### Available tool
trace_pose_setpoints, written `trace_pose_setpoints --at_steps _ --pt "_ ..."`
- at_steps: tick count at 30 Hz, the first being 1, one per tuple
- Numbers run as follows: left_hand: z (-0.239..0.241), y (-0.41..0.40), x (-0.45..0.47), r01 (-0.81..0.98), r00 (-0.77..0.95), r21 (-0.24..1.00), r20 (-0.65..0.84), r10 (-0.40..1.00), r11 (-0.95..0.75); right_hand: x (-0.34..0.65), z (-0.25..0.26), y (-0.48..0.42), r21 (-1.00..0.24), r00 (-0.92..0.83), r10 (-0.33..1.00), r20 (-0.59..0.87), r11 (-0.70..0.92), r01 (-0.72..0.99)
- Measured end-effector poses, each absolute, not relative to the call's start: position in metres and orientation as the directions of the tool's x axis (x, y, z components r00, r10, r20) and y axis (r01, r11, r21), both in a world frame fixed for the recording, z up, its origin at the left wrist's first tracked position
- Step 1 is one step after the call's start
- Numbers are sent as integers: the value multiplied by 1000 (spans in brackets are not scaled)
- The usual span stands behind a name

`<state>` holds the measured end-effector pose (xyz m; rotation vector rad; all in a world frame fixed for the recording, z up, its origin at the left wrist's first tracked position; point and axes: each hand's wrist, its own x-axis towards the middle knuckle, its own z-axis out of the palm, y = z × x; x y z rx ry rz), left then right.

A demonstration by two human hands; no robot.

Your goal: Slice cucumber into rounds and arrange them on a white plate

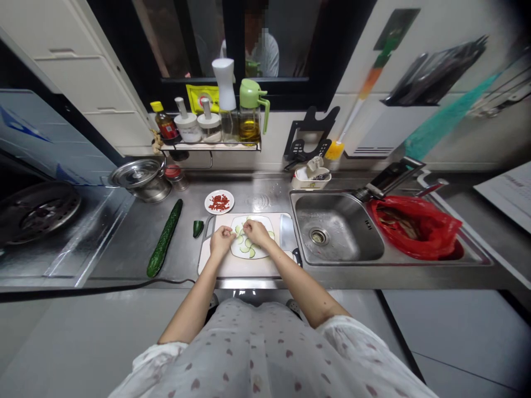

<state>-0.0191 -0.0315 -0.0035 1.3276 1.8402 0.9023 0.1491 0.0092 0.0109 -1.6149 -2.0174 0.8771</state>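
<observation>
Thin pale cucumber slices (pixel 248 249) with green rims are spread over a white plate (pixel 238 252), which rests on a cutting board (pixel 224 270). My right hand (pixel 257 232) reaches over the plate, its fingers pinched on a cucumber slice among the others. At the plate's left edge, my left hand (pixel 223 241) is closed with thumb and fingertips together; whatever it may hold is too small to make out. A knife (pixel 287 232) with a broad blade and black handle lies along the board's right side. Left of the board are a short cucumber end (pixel 198 228) and a long cucumber (pixel 165 239).
Behind the board sits a small plate (pixel 208 208) of chopped red pieces. A steel sink (pixel 340 226) adjoins on the right, with a red bag (pixel 415 226) beyond it. At back left stands a lidded pot (pixel 143 179). A shelf (pixel 211 147) carries bottles and jars.
</observation>
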Motion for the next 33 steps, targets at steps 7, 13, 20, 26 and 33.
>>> trace_pose_setpoints --at_steps 7,13,20,26,33 --pt "4 -29 -17 633 -258 721 -147 955 282 143 1 12 -634 -220 968 -117 98 767" --pt "6 -28 -15 686 -264 661 -166 950 305 139 -2 13 -582 -216 964 -155 87 808" --pt "6 -26 -14 742 -249 597 -178 952 306 135 4 10 -465 -216 964 -159 120 877" --pt "7 -25 -13 776 -272 528 -214 938 345 132 11 8 -311 -222 954 -202 153 938" --pt "5 -25 -15 790 -269 512 -203 941 337 131 16 2 -259 -256 947 -193 202 944"
